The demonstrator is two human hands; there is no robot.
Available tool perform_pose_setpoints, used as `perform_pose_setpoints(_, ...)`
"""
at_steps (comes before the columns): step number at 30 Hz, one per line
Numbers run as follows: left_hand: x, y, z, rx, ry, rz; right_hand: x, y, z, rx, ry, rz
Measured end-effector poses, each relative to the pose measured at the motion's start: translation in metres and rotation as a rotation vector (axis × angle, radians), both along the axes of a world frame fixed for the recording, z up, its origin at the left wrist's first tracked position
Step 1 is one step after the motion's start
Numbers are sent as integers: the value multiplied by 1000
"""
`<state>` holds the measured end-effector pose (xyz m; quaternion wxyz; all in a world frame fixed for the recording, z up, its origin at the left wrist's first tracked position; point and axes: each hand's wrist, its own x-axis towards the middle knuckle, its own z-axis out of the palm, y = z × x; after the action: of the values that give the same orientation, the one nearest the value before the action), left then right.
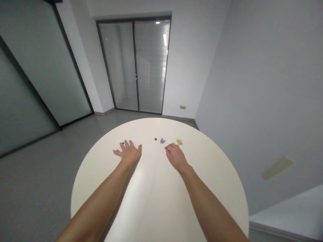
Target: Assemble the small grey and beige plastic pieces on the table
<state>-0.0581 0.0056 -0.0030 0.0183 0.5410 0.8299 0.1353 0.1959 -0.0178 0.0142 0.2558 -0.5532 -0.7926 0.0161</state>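
The plastic building pieces (163, 140) lie in a loose row near the far edge of the surface (156, 201). The row consists of a dark square piece (155, 138), a grey-blue piece (163, 140), pale fragments (173, 143), a tan piece (179, 142), and a dark piece (122, 143) just beyond the left hand (128, 153).

Left hand: palm down on the surface, left of centre, with the fingers spread wide. It holds nothing visible.

Right hand (176, 156): palm down, right of centre, with the fingers drawn narrow and pointing toward the tan piece, just beside it. A pale speck shows at the fingertips; whether it is held cannot be determined.

Status: the pieces lie mostly apart from one another. At this scale, it cannot be determined whether any piece is joined.

The surface is a round, cream-white tabletop, and both forearms extend across it from the near edge. Beyond the far edge are a grey floor (45, 181) and a glass double door (133, 65) with slatted blinds. A dark-framed glass partition (42, 70) stands at the left; a pale grey wall (252, 74) stands at the right.
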Motion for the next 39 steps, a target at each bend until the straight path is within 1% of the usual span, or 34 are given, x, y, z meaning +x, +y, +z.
perform_pose_setpoints(4, 8, -1, 2, -20, 4, -24, 0, 0, 0, 11, 7, 6)
perform_pose_setpoints(6, 19, -6, 4, -30, -1, -58, 1, 0, -1, 12, 14, 8)
perform_pose_setpoints(8, 35, -15, 5, -10, -8, -135, 1, 0, -1, 6, 16, 8)
perform_pose_setpoints(10, 54, -24, 6, 36, -27, -265, 0, 0, -1, 0, 14, 6)
perform_pose_setpoints(12, 72, -33, 7, 96, -58, -423, 0, 0, -2, 4, 14, 6)
perform_pose_setpoints(14, 85, -38, 8, 141, -126, -548, 0, 1, -3, 11, 17, 9)
perform_pose_setpoints(16, 91, -40, 9, 179, -228, -695, 0, 1, -3, 7, 23, 16)
perform_pose_setpoints(18, 91, -38, 7, 231, -348, -842, -1, 1, -3, -2, 28, 39)
perform_pose_setpoints(19, 90, -35, 6, 254, -413, -906, -1, 1, -2, -3, 30, 61)
perform_pose_setpoints(20, 88, -33, 4, 276, -481, -943, -1, 1, -2, 0, 31, 92)
perform_pose_setpoints(21, 87, -30, 2, 284, -547, -957, -2, 1, -2, 7, 33, 130)
perform_pose_setpoints(24, 82, -18, -4, 302, -817, -928, -3, 1, -4, 53, 58, 235)
perform_pose_setpoints(26, 79, -11, -6, 336, -958, -925, -4, 2, -7, 86, 84, 266)
perform_pose_setpoints(28, 73, -5, -6, 363, -1032, -894, -3, 3, -8, 101, 97, 274)
perform_pose_setpoints(30, 63, 0, -4, 386, -990, -810, -2, 3, -9, 99, 99, 269)
perform_pose_setpoints(31, 58, 1, -3, 392, -913, -768, -2, 2, -9, 97, 99, 267)
perform_pose_setpoints(35, 37, 0, 4, 363, -434, -710, -2, 0, -6, 89, 98, 266)
perform_pose_setpoints(36, 35, -1, 6, 337, -365, -711, -2, 0, -6, 88, 97, 266)
perform_pose_setpoints(39, 34, -3, 9, 315, -235, -791, -3, -1, -5, 87, 93, 261)
